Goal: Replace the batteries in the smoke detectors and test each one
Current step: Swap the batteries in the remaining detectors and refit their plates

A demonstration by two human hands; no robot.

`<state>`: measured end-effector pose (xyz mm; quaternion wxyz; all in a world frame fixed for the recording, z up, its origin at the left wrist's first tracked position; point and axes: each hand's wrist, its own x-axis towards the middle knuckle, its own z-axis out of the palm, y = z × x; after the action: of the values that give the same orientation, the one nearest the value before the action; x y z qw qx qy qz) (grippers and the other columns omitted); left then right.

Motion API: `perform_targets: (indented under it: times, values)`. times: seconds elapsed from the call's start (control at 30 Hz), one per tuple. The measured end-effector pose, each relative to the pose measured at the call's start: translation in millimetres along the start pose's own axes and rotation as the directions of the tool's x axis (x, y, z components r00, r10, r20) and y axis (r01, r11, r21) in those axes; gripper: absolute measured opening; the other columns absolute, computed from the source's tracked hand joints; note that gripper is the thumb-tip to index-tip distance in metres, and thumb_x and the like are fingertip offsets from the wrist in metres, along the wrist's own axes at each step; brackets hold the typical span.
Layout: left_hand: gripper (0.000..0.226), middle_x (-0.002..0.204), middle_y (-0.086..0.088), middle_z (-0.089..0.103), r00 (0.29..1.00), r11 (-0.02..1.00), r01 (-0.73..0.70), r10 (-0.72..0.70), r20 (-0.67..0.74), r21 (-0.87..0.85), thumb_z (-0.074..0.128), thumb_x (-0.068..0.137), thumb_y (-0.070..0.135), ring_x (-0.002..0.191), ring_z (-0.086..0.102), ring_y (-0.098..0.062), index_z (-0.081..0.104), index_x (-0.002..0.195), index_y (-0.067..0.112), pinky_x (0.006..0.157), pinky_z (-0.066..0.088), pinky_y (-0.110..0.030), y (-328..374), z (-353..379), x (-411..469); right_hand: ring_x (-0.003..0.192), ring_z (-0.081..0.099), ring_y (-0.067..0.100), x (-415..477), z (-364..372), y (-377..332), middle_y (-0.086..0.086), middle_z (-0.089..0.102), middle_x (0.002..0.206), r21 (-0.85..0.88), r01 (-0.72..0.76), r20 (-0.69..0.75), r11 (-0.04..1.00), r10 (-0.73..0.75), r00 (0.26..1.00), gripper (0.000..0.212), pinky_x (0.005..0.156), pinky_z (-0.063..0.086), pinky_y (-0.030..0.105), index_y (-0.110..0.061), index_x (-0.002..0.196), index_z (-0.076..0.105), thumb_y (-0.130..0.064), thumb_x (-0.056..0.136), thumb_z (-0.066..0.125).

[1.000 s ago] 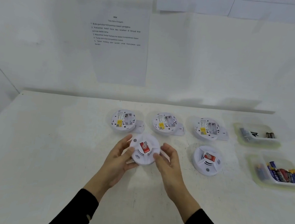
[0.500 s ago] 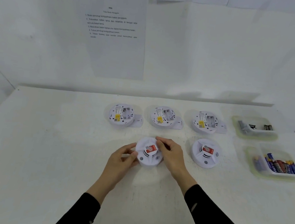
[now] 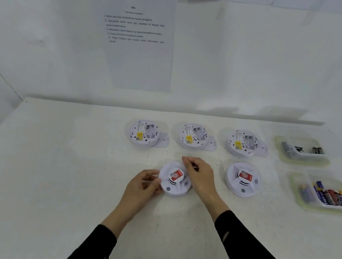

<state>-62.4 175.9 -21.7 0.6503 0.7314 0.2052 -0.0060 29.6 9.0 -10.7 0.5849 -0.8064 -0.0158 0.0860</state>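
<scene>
You hold one smoke detector [image 3: 175, 180] between both hands, low over the tabletop [image 3: 52, 179] near its middle. I cannot tell whether it rests on the surface or sits just above it. It lies face up, with its red label and vent slots showing. Your left hand [image 3: 142, 182] takes its left rim, thumb and fingers [image 3: 153, 180] curled and clamped on the edge. Your right hand [image 3: 202, 176] reaches over the far right rim, its fingers [image 3: 187, 162] bent and pinched close on that edge, hiding part of the white housing. Both of your sleeves are dark.

Just to the right, apart from your hand, a second detector [image 3: 242, 180] lies face up on the tabletop with the same red label. Behind them a row of three detectors [image 3: 193, 136] lies back side up. Each has a yellow sticker and an open battery compartment, and a white cover [image 3: 163, 140] touches its right side.

At the right end of the tabletop stand two clear trays. The far tray [image 3: 304, 160] holds a few dark batteries [image 3: 317, 150], and the near tray [image 3: 307, 202] holds a heap of blue and red batteries [image 3: 334, 196]. A printed sheet [image 3: 138, 39] of numbered steps hangs on the white wall above.
</scene>
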Motion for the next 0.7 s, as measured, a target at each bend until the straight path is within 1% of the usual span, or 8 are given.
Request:
perform_targets:
  times: [0.1, 0.23, 0.33, 0.4, 0.43, 0.5, 0.6, 0.7]
  values:
    - [0.019, 0.104, -0.009, 0.066, 0.994, 0.996, 0.005, -0.015, -0.109, -0.085, 0.067, 0.093, 0.012, 0.083, 0.072, -0.021, 0.063, 0.112, 0.016, 0.071, 0.060, -0.025, 11.5, -15.3, 16.1, 0.084, 0.060, 0.006, 12.4, 1.7, -18.1, -0.003, 0.067, 0.095, -0.143, 0.217, -0.036, 0.966, -0.224, 0.974, 0.013, 0.074, 0.043, 0.005, -0.012, 0.101, 0.071, -0.013, 0.093, 0.061]
    - [0.041, 0.114, -0.001, 0.059, 0.939, 0.993, -0.122, 0.115, -0.324, 0.001, 0.078, 0.084, 0.014, 0.099, 0.062, -0.019, 0.054, 0.117, 0.016, 0.074, 0.053, -0.017, 35.5, -40.4, 53.3, 0.110, 0.056, 0.019, 50.0, 15.3, -54.0, 0.001, 0.067, 0.112, -0.440, 0.454, 0.209, 0.775, -0.404, 0.891, 0.022, 0.097, 0.037, 0.024, -0.013, 0.109, 0.070, -0.023, 0.092, 0.062]
    - [0.075, 0.135, 0.002, 0.048, 0.949, 0.987, -0.113, 0.142, -0.282, 0.116, 0.086, 0.075, 0.022, 0.119, 0.049, -0.010, 0.045, 0.136, 0.014, 0.089, 0.041, -0.014, 49.0, -51.8, 78.0, 0.144, 0.025, 0.019, 81.6, 27.7, -77.9, -0.005, 0.047, 0.145, -0.804, 0.481, 0.443, 0.351, -0.187, 0.877, 0.063, 0.118, 0.008, 0.039, -0.024, 0.133, 0.055, -0.061, 0.082, 0.060]
    - [0.087, 0.141, 0.007, 0.043, 0.974, 0.979, -0.104, 0.135, -0.181, 0.173, 0.089, 0.071, 0.021, 0.119, 0.044, 0.000, 0.039, 0.142, 0.017, 0.089, 0.036, -0.007, 54.6, -53.9, 87.5, 0.147, 0.013, 0.024, 98.8, 35.5, -86.7, 0.000, 0.033, 0.154, -0.854, 0.511, 0.514, 0.100, 0.005, 0.858, 0.090, 0.119, 0.000, 0.047, -0.025, 0.145, 0.038, -0.075, 0.072, 0.058]
    - [0.082, 0.134, 0.012, 0.047, 0.981, 0.974, -0.119, 0.146, -0.131, 0.193, 0.089, 0.070, 0.016, 0.111, 0.047, 0.009, 0.041, 0.137, 0.020, 0.085, 0.037, -0.003, 55.7, -53.8, 91.3, 0.146, 0.014, 0.027, 105.6, 39.3, -87.6, 0.004, 0.031, 0.154, -0.852, 0.523, 0.524, 0.038, 0.057, 0.850, 0.097, 0.118, 0.000, 0.049, -0.025, 0.146, 0.035, -0.078, 0.069, 0.059]
    - [0.074, 0.118, 0.012, 0.055, 0.983, 0.963, -0.145, 0.166, -0.075, 0.227, 0.094, 0.064, 0.015, 0.098, 0.053, 0.016, 0.047, 0.120, 0.025, 0.083, 0.045, -0.006, 57.6, -52.6, 97.2, 0.140, 0.024, 0.029, 115.4, 45.4, -87.7, 0.007, 0.036, 0.148, -0.842, 0.539, 0.536, -0.015, 0.082, 0.840, 0.099, 0.117, 0.008, 0.049, -0.025, 0.141, 0.041, -0.081, 0.062, 0.061]
    - [0.085, 0.114, 0.001, 0.065, 0.972, 0.940, -0.205, 0.228, -0.054, 0.271, 0.095, 0.046, 0.048, 0.102, 0.063, -0.005, 0.055, 0.115, 0.018, 0.087, 0.056, -0.030, 51.2, -54.4, 104.7, 0.130, 0.032, 0.029, 124.3, 51.8, -88.4, 0.005, 0.045, 0.135, -0.816, 0.577, 0.575, -0.023, 0.064, 0.816, 0.086, 0.110, 0.022, 0.044, -0.030, 0.127, 0.056, -0.081, 0.058, 0.062]
    - [0.077, 0.106, 0.006, 0.066, 0.969, 0.935, -0.218, 0.242, -0.056, 0.281, 0.088, 0.048, 0.057, 0.095, 0.062, -0.001, 0.057, 0.110, 0.025, 0.077, 0.051, -0.017, 47.3, -53.6, 104.4, 0.126, 0.034, 0.028, 126.9, 51.5, -87.1, 0.001, 0.047, 0.133, -0.802, 0.598, 0.597, -0.019, 0.016, 0.802, 0.076, 0.107, 0.027, 0.042, -0.030, 0.122, 0.060, -0.078, 0.063, 0.061]
